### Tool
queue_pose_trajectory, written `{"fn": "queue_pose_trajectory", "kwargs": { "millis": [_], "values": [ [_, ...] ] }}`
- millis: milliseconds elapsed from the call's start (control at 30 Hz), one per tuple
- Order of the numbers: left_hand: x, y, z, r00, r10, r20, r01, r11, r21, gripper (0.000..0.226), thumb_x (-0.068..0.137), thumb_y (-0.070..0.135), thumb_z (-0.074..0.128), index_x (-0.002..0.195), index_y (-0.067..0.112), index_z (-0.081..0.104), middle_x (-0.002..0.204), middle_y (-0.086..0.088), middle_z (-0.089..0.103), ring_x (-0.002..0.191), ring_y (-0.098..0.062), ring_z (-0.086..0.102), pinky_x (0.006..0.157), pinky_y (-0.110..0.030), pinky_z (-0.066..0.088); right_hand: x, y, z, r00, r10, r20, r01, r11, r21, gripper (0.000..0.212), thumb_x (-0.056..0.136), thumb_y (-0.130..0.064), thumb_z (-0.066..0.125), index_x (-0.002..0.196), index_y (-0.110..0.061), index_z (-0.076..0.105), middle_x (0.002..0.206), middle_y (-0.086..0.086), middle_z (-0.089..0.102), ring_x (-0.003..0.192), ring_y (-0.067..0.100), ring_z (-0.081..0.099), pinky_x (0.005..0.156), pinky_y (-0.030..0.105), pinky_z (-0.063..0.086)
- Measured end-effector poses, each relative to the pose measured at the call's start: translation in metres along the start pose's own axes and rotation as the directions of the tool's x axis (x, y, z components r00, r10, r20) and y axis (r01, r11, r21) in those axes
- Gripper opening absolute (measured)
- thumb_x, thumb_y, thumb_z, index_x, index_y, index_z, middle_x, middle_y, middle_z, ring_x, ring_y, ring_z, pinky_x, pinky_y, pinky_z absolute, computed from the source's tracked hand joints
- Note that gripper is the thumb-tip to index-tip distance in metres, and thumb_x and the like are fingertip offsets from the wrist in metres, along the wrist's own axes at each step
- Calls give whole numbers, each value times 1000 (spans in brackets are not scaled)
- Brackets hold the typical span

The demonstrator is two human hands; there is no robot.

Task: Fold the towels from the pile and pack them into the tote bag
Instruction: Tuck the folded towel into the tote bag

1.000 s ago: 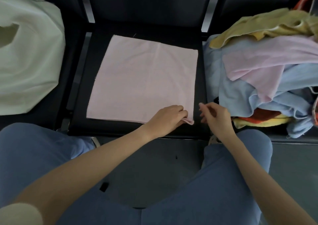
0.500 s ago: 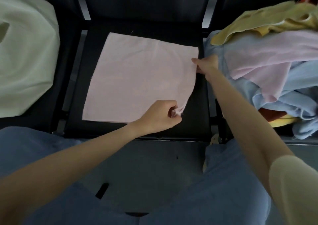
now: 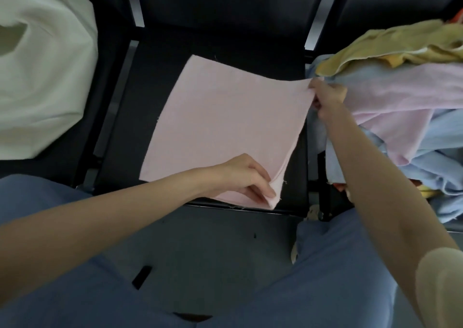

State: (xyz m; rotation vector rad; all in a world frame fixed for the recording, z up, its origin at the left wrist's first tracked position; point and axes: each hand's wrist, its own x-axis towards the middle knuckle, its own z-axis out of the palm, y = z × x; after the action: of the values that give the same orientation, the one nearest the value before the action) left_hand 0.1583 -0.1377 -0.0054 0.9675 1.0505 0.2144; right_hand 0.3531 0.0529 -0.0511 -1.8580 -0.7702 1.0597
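Pinching the soft, limp pink towel (image 3: 223,127) at its right-edge corners, left hand (image 3: 246,177) near, right hand (image 3: 325,97) far.

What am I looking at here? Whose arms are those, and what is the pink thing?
The camera sits on a person's head and looks down, so you see their own two arms and their blue trousers. No robot here. In front of them is a dark seat with a pink towel spread on it. The left hand pinches the towel's near right corner, and the right hand pinches its far right corner, lifting that edge a little, likely to fold it. On the right lies a pile of towels, yellow, pink and blue. On the left sits a pale cloth bag, where folded towels are meant to go.
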Motion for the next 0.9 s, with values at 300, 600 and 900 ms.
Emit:
{"fn": "queue_pose_trajectory", "kwargs": {
  "millis": [300, 600, 900],
  "values": [
    [-52, -17, -20, 999, 20, -42, -23, 998, -51, 27, 88, 23, 68, 100, -1, 73, 87, -11, 75, 84, -19, 70, 87, -29, 56, -39, -43, 52, 994, -74, 84, 65, 992, 104, 31, 79, -1, 60, 58, -13, 41, 49, 2, 46, 36, 10, 44, 37, 16, 32],
    [-86, -65, -76, 918, -23, -395, 13, 1000, -27, 20, 87, 19, 67, 80, 4, 77, 83, -6, 75, 80, -15, 70, 86, -31, 57, -71, -47, 160, 980, -155, 123, 166, 982, -86, 17, 83, -12, 68, 71, -11, 56, 66, 2, 61, 56, 12, 63, 55, 25, 55],
    [-48, -83, -96, 656, 115, -746, 218, 917, 333, 28, 90, 37, 57, 99, 11, 61, 93, 2, 63, 85, -17, 60, 70, -31, 51, -71, -26, 194, 986, -64, 156, 102, 963, -249, 19, 89, -19, 64, 102, -5, 63, 74, -1, 61, 67, 8, 62, 51, 15, 42]
  ]
}}
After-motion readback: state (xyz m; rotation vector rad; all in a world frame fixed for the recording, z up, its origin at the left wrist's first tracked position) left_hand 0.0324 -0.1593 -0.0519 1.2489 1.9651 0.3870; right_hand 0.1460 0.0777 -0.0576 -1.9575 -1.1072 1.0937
